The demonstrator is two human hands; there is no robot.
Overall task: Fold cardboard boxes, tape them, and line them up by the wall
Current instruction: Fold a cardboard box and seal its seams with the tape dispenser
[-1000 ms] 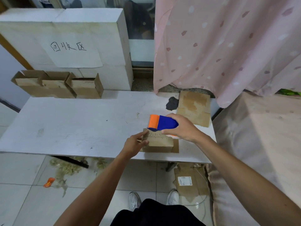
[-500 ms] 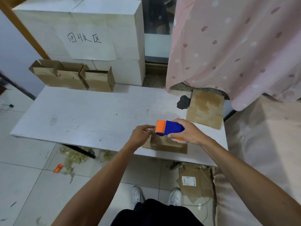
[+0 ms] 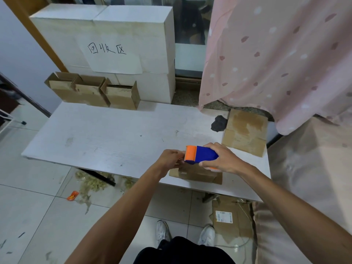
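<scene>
Tape dispenser (image 3: 202,155) over box (image 3: 196,173), possibly touching.

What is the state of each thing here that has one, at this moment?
Dispenser: gripped by right hand.
Near box: resting on table, partly hidden by hands.
Left hand: fingers curled at dispenser's orange end.
Three boxes: tops open, side by side.
Flat cardboard: unfolded, lying on table.

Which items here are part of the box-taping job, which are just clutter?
Job: blue-and-orange tape dispenser in right hand; small brown cardboard box under it; three open brown boxes at far edge of table.
Clutter: orange wrapper on floor; dark grey patch; pink spotted curtain.
</scene>
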